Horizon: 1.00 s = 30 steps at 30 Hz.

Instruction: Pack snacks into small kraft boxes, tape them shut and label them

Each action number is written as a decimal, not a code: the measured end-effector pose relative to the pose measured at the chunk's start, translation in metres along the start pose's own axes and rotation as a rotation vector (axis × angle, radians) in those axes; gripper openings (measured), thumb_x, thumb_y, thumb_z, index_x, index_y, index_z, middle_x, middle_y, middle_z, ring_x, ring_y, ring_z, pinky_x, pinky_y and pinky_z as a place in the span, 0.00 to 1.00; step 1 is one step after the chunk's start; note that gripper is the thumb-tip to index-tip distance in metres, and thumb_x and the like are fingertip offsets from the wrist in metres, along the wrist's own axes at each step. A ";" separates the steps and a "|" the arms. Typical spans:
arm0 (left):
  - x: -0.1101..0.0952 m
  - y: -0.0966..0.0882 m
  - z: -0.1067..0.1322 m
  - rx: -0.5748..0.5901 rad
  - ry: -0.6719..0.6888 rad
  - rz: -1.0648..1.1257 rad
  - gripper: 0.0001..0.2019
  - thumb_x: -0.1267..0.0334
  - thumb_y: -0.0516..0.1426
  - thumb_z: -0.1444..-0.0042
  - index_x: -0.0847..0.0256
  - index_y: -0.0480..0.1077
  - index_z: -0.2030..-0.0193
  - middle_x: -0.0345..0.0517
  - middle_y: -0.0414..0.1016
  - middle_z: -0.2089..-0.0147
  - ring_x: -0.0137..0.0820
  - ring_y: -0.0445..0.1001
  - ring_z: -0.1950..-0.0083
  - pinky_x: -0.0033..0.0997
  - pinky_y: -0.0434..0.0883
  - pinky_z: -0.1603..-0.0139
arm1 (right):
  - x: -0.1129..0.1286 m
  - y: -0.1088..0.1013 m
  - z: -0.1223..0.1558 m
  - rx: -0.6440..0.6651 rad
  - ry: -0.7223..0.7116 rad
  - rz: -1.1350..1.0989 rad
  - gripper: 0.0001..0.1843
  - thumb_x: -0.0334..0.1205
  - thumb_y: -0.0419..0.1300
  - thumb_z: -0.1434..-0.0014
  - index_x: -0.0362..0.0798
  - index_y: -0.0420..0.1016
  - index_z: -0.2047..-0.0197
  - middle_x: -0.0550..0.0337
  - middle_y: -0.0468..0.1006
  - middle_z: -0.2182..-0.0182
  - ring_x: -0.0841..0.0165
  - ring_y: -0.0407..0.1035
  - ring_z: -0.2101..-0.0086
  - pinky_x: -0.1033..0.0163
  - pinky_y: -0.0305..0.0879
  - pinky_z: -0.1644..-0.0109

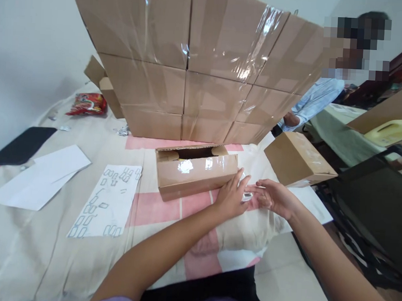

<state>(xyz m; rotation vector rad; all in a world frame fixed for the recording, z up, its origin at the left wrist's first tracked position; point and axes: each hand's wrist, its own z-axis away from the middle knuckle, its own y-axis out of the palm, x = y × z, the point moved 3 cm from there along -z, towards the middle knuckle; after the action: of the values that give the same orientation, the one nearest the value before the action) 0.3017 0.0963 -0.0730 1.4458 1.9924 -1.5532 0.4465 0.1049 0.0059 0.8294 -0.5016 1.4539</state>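
Observation:
A small white device with a dark display point(247, 197) rests on the bed cover between my two hands. Beside its left side is my left hand point(230, 197), fingers stretched toward the near right corner of a long cardboard box point(196, 170). The box's top is partly open, and its inside is dark. From the right comes my right hand point(273, 198), its fingers apart and loosely bent, with the fingertips close to the device. Whether either hand touches the device I cannot tell. Neither hand visibly grips anything.
A tall wall of taped cardboard boxes point(207, 92) stands behind. Another open box point(299, 160) sits to the right, by a black chair point(370, 195). Paper with drawn rectangles point(109, 202), blank sheets point(51, 172) and a red packet point(88, 104) lie left. A person point(320, 96) is behind the boxes.

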 end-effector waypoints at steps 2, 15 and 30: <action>0.001 -0.002 -0.002 0.031 -0.037 -0.014 0.41 0.59 0.62 0.45 0.60 0.50 0.27 0.60 0.42 0.20 0.49 0.47 0.21 0.53 0.59 0.25 | -0.003 0.003 -0.001 0.028 -0.037 -0.007 0.10 0.40 0.68 0.49 0.47 0.69 0.71 0.52 0.84 0.67 0.80 0.50 0.87 0.67 0.49 0.82; 0.000 -0.002 -0.004 -0.009 -0.043 -0.097 0.42 0.57 0.63 0.44 0.60 0.49 0.27 0.60 0.50 0.22 0.49 0.52 0.22 0.54 0.59 0.25 | -0.016 0.015 0.001 -0.084 -0.242 0.000 0.26 0.38 0.76 0.55 0.52 0.58 0.70 0.78 0.57 0.89 0.82 0.43 0.86 0.71 0.46 0.79; 0.002 -0.002 -0.002 -0.033 0.010 -0.149 0.46 0.52 0.65 0.44 0.62 0.47 0.26 0.63 0.50 0.23 0.50 0.52 0.23 0.54 0.59 0.26 | -0.069 0.016 0.023 -0.326 -0.429 -0.087 0.32 0.46 0.78 0.56 0.52 0.54 0.71 0.76 0.59 0.84 0.83 0.46 0.86 0.73 0.40 0.82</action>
<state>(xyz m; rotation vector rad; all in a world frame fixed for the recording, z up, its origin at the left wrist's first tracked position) 0.2997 0.0991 -0.0726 1.3231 2.1650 -1.5656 0.4292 0.0408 -0.0277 0.8878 -0.9853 1.0740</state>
